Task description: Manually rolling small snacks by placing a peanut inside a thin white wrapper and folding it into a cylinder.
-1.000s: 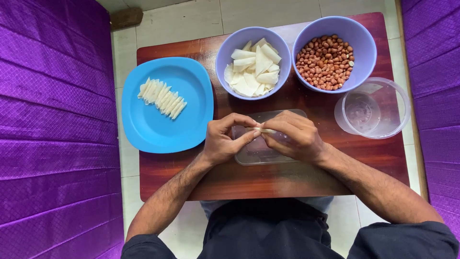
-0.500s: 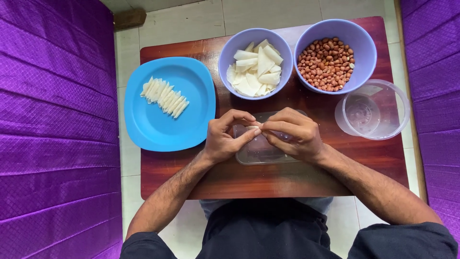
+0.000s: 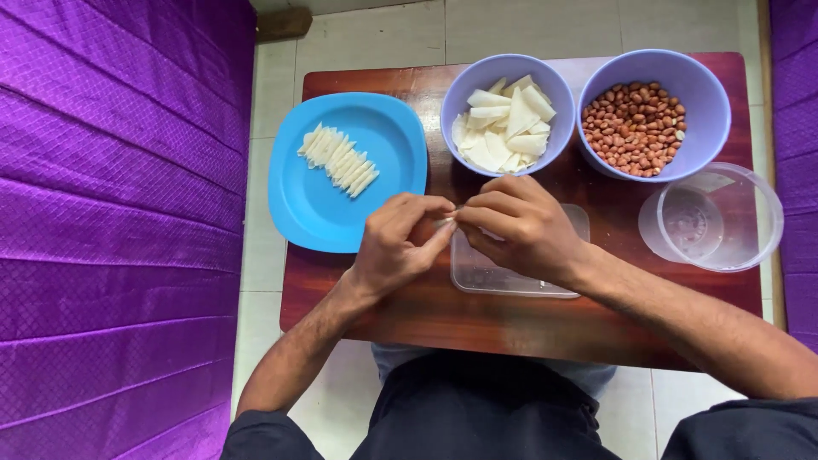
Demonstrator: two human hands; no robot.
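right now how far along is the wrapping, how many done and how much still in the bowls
Done: a row of about ten folded white pieces lies on the blue plate. In hand: the left hand and right hand pinch one small white piece together above the clear tray. Left: the bowl of white wrappers is still heaped and the bowl of peanuts is well filled, so it looks early on.

Pretty simple setup: a small dark reddish-brown wooden table [image 3: 528, 328] with a glossy top sits on a pale tiled floor [image 3: 375, 38]. Shiny purple quilted fabric [image 3: 119, 221] fills the whole left side, with another strip of it [image 3: 797, 85] on the far right. Soft, even daylight, no harsh shadows.
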